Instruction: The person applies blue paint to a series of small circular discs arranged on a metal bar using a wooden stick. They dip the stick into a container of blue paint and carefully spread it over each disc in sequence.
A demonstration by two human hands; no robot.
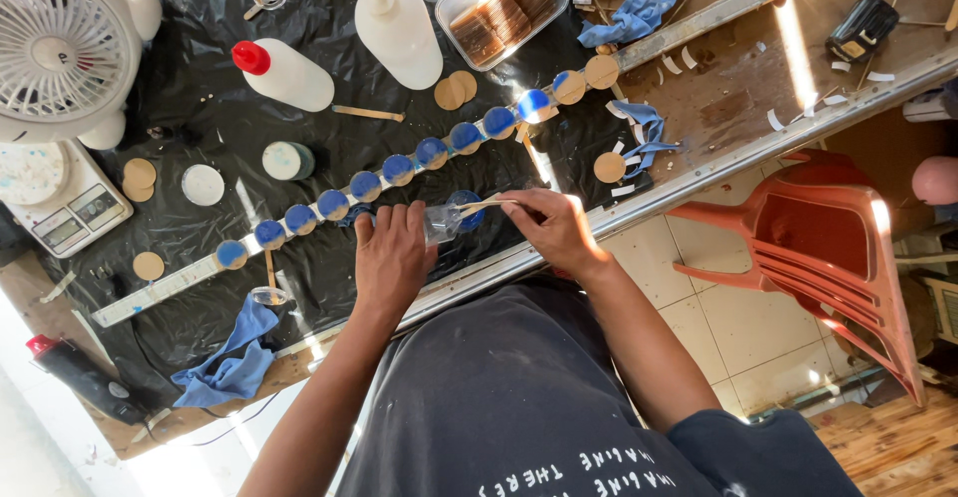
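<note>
My left hand (391, 250) grips a small clear plastic cup (440, 223) tipped on its side above the black sheet. My right hand (549, 225) holds a thin wooden stick (484, 204) whose tip reaches into the cup's mouth. Just under the cup lies a round disc coated in blue (467, 209). Beyond my hands, a long metal rail (160, 292) carries a row of several blue-coated round discs (398, 169), running diagonally from lower left to upper right. The last disc on the row is bare wood (602, 71).
Two white bottles (398, 30), one with a red cap (286, 75), stand behind the row. A white fan (62, 48) and a scale (62, 201) sit at left. Blue rags (235, 362), a clear tub of wooden pieces (499, 6) and an orange plastic chair (823, 248) are around.
</note>
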